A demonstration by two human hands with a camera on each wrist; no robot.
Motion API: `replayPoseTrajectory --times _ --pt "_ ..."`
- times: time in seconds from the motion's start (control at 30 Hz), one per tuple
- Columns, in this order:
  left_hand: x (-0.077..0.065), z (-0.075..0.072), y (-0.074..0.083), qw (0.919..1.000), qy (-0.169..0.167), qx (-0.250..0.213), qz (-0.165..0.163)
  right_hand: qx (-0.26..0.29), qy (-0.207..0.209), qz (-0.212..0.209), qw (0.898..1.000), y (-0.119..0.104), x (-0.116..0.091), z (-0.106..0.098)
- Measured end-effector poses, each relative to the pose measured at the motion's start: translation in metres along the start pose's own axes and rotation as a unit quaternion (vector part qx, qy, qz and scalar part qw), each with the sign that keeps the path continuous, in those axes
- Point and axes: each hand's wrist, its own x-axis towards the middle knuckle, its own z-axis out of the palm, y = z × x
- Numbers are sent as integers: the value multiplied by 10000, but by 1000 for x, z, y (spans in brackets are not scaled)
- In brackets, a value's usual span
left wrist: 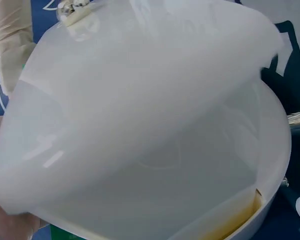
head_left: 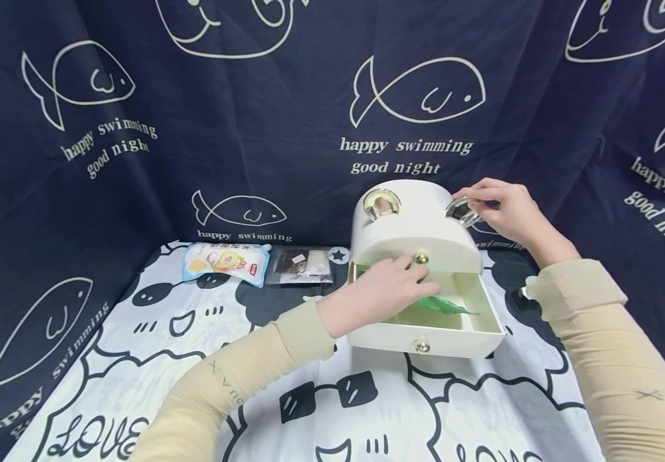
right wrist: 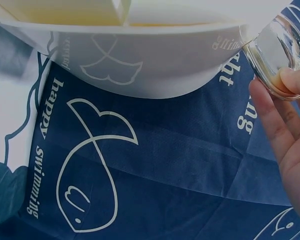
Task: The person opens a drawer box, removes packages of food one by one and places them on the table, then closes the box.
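A white storage box (head_left: 413, 247) with a rounded top stands on the table, its lower drawer (head_left: 424, 333) pulled out. Inside the drawer lies a crinkled green piece (head_left: 442, 305) with a thin tip. My left hand (head_left: 381, 289) has bent fingers at the lower edge of the box's curved upper front, just beside the gold knob (head_left: 421, 258). Fingertips also show at that white edge in the left wrist view. With thumb and fingers my right hand (head_left: 499, 208) pinches the shiny round disc (right wrist: 275, 55) on the box's right side. A matching disc (head_left: 382, 204) sits on the left.
A blue and white food packet (head_left: 228, 262) and a clear bag with dark and white contents (head_left: 300, 265) lie at the back left. A small dark object with a white top (head_left: 525, 295) is right of the box. Dark printed cloth (head_left: 286, 128) hangs behind.
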Motion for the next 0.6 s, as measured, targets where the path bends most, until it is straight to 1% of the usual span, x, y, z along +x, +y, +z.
replayPoseTrajectory --times 0.23,0.43,0.6 --pt "-1 -8 0 9997 223 -72 -43 -10 14 -47 10000 1 0 0" --pt "-3 -16 -1 9982 567 -148 -96 4 36 -95 9999 1 -1 0" --pt "-4 -22 -2 9975 665 -192 -108 24 18 -103 9999 1 0 0"
